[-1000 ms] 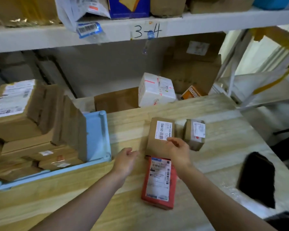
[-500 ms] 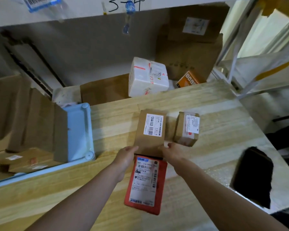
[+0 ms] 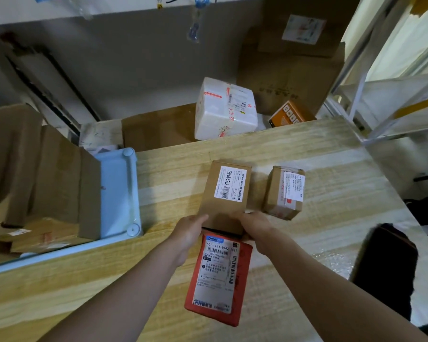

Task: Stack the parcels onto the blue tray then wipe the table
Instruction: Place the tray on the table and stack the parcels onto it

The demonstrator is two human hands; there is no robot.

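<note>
One view only, head-mounted, wide-angle. It looks forward and steeply down from above the near edge of the wooden table (image 3: 307,156), close enough that both forearms enter from 6 o'clock. The table fills the lower half of the frame. The blue tray (image 3: 119,193) lies at 9 o'clock, a shelf edge (image 3: 59,11) runs along 12 o'clock, and a metal rack (image 3: 361,77) stands at 2 o'clock. Straight lines bow towards the edges. No second view shares the scene.
</note>
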